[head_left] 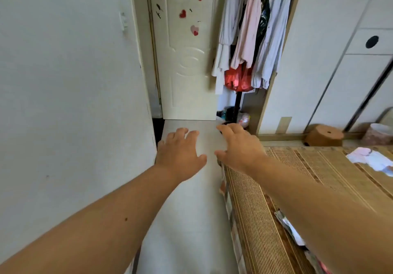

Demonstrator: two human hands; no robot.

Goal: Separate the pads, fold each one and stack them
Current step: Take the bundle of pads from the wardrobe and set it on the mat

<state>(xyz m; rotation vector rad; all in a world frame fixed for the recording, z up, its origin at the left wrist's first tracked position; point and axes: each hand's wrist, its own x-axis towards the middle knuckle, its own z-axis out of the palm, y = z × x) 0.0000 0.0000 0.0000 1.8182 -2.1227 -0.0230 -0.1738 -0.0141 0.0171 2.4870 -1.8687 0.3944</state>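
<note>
Both arms stretch forward over the pale floor beside a bed. My left hand [180, 150] hangs over the floor strip with its fingers spread and nothing in it. My right hand [238, 146] is above the bed's near corner, fingers apart and empty. A pale pink and white piece [370, 160], perhaps a pad, lies on the woven bamboo mat [314, 167] at the far right. More white and patterned material [291, 229] peeks out from under my right forearm; I cannot tell what it is.
A white wall [70, 103] runs close on the left. A white door [187, 61] with heart stickers stands ahead. Hanging clothes [251, 31] and a red bag [236, 80] are beside a wardrobe [331, 61]. A brown stool [325, 137] sits on the floor beyond the bed.
</note>
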